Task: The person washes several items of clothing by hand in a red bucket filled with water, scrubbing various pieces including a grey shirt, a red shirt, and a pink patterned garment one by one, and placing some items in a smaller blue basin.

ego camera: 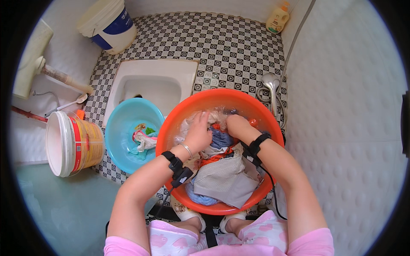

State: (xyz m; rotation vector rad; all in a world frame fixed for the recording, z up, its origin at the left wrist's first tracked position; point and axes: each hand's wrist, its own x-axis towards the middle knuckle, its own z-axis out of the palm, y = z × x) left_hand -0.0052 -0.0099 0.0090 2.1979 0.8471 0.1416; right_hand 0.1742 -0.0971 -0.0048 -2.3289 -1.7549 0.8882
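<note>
In front of me stands a large orange-red plastic basin (274, 128) full of wet laundry and some water. My left hand (198, 134) lies over pale, sheer wet fabric (184, 126) on the basin's left side; whether its fingers grip it I cannot tell. On the right, my right hand (238, 127) is closed on the edge of the same pale fabric. Between the hands is a bunched blue-grey cloth (221, 138), with red cloth (217, 157) below it. A beige textured cloth (221, 176) covers the near part, above a light-blue knotted cloth (200, 194).
A turquoise basin (117, 137) with small cloths touches the orange basin's left side, overlapping a squat toilet (157, 68). Beyond are a tilted paint bucket (88, 145), a white bucket (112, 30), a shower head (270, 81) with its hose by the right wall, and a pump bottle (277, 20).
</note>
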